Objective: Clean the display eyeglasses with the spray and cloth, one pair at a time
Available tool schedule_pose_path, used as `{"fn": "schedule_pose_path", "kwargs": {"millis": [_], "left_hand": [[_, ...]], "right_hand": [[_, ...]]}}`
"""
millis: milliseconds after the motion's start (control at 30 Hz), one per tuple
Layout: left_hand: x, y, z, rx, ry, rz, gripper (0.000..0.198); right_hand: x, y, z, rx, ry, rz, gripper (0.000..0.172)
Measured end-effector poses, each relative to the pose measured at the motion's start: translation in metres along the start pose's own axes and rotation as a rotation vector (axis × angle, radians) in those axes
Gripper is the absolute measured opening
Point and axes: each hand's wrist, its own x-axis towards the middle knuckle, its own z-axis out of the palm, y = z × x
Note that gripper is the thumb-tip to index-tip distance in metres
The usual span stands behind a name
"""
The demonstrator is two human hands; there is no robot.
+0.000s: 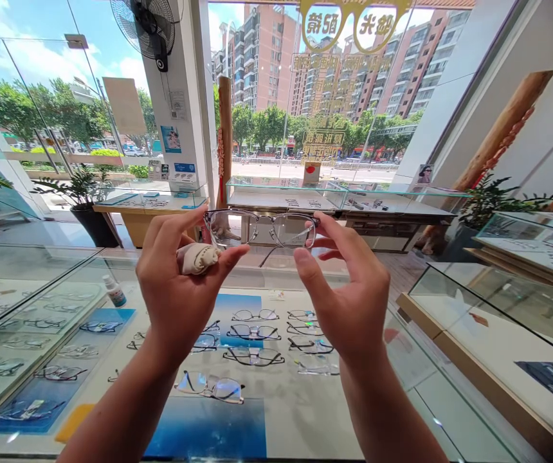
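Note:
A pair of thin-framed glasses [262, 229] is raised in front of me, lenses facing away, held by both hands. My left hand [177, 283] pinches the left end of the frame and also keeps a crumpled beige cloth [197, 258] tucked against its thumb. My right hand [348, 289] pinches the right end of the frame between thumb and fingers. Below the hands lies a glass display counter [431, 399] with several pairs of glasses [253, 332] laid out in rows inside.
A small white spray bottle [114, 290] stands on the counter at the left. More glass cases stand to the left [26, 302], right [512, 302] and ahead [334, 193]. A potted plant [83, 193], a wall fan [148, 26] and large shop windows lie beyond.

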Motion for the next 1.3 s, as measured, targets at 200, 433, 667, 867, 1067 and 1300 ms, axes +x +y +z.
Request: {"fn": "schedule_pose_path", "kwargs": {"millis": [200,433,667,867,1067,1300], "left_hand": [[0.002,-0.003,0.0,-0.051,-0.068,-0.118,0.057],[0.003,-0.008,0.001,-0.078,-0.125,-0.171,0.061],[0.001,-0.008,0.003,-0.031,-0.081,-0.114,0.065],[-0.002,-0.011,0.007,-0.013,-0.016,-0.047,0.067],[0.0,-0.008,0.009,-0.051,-0.043,-0.098,0.065],[0.001,-0.006,0.011,-0.121,-0.038,-0.101,0.062]], "right_hand": [[-0.001,-0.001,-0.001,-0.036,0.06,-0.065,0.044],[-0.002,-0.003,-0.003,-0.026,0.086,-0.09,0.046],[-0.003,-0.001,-0.001,-0.016,0.054,-0.065,0.046],[-0.004,0.002,0.004,-0.042,0.085,-0.119,0.047],[-0.007,-0.001,0.005,-0.097,0.127,-0.187,0.051],[-0.007,-0.002,0.007,-0.023,0.108,-0.161,0.051]]}}
